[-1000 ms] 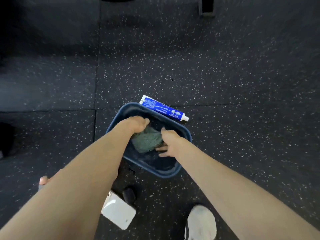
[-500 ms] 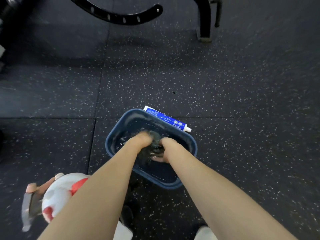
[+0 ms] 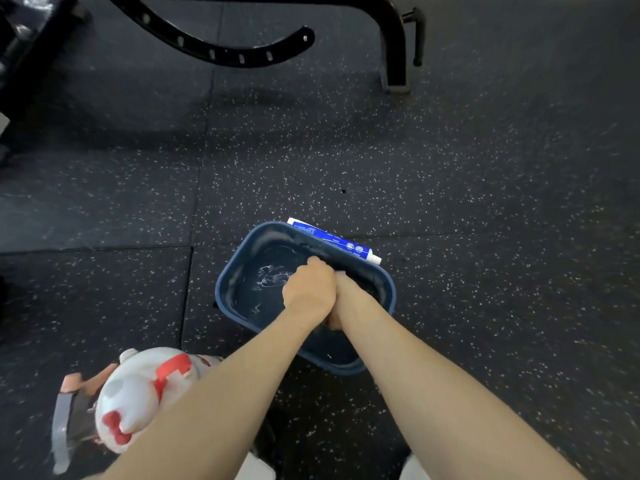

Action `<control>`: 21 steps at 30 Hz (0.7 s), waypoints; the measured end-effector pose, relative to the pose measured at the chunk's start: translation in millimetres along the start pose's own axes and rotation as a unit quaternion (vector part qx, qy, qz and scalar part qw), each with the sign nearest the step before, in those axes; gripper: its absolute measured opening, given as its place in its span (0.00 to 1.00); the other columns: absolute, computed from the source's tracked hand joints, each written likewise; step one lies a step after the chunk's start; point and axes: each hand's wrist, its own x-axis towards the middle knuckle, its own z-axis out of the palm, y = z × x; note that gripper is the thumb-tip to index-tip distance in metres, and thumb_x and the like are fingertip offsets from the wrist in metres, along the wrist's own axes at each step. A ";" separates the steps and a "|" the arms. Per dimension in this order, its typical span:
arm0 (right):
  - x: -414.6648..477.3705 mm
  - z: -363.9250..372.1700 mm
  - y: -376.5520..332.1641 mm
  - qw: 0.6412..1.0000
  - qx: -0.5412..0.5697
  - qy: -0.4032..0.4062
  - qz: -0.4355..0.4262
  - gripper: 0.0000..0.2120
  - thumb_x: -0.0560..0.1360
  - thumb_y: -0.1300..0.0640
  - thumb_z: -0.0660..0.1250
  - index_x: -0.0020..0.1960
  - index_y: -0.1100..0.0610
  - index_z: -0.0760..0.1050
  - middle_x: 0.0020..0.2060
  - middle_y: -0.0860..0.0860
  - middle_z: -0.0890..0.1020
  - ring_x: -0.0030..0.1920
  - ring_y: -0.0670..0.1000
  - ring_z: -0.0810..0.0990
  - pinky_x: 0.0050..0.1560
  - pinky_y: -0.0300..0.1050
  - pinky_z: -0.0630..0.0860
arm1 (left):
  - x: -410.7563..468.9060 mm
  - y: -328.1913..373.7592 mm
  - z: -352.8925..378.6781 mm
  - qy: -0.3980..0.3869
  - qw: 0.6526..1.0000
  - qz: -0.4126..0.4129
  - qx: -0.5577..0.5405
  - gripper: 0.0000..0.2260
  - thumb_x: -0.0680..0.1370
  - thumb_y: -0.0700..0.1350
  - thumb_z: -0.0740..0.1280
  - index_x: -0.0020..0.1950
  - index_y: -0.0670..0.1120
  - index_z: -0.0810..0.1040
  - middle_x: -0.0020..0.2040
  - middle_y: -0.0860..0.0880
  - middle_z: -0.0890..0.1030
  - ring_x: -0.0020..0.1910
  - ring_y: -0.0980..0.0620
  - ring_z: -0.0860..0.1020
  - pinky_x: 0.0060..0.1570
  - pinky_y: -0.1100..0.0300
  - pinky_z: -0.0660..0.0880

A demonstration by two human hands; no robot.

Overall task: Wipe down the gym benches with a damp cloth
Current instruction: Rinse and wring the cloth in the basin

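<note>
Two hands meet over the blue basin at the centre of the frame; I read the scene from left to right. At the lower left, a white spray bottle [image 3: 138,393] with red trim lies on the speckled floor [image 3: 485,202], just beside my left forearm. A backward sweep of that arm could knock it aside. At the upper left and top, the black frame of a gym bench [image 3: 242,50] stands well apart from the basin, not yet wiped. The left hand [image 3: 310,292] is curled into a closed fist above the water. The right hand [image 3: 349,299] is pressed against it and also seems closed. The cloth is hidden between them; I judge that both hands are wringing it, but I cannot see it. The basin [image 3: 235,271] holds dark water with light ripples. Downward pressure near its right rim could tip it and spill water onto the floor, leaving a slip hazard. Too weak a wring would leave the cloth dripping on the way to the bench. A blue-and-white tube [image 3: 332,240] lies against the basin's far rim, towards the upper right, where a nudge of the basin would shift it.
</note>
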 end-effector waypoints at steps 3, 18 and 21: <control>-19.4 -31.8 -12.9 0.922 0.328 -0.175 0.112 0.16 0.83 0.56 0.51 0.66 0.59 0.69 0.52 0.53 0.77 0.56 0.56 0.75 0.47 0.43 0.72 | 7.9 -0.6 4.5 0.008 1.000 -0.001 -0.001 0.14 0.81 0.43 0.53 0.58 0.40 0.75 0.57 0.40 0.78 0.55 0.40 0.76 0.53 0.51 0.72; -24.7 -42.8 9.9 0.994 -0.079 -0.076 0.024 0.17 0.83 0.55 0.55 0.69 0.61 0.68 0.58 0.63 0.77 0.39 0.59 0.82 0.45 0.53 0.83 | 46.8 -29.2 -34.1 -0.032 0.995 -0.055 0.081 0.10 0.79 0.42 0.66 0.58 0.39 0.75 0.52 0.42 0.79 0.51 0.42 0.77 0.48 0.52 0.73; -20.9 -39.0 18.3 0.996 -0.076 -0.044 0.000 0.14 0.82 0.61 0.59 0.66 0.64 0.70 0.64 0.62 0.73 0.42 0.62 0.82 0.44 0.54 0.83 | 47.3 -35.4 -38.0 -0.088 0.989 0.018 0.114 0.20 0.78 0.37 0.65 0.69 0.42 0.68 0.67 0.39 0.70 0.63 0.40 0.72 0.63 0.50 0.70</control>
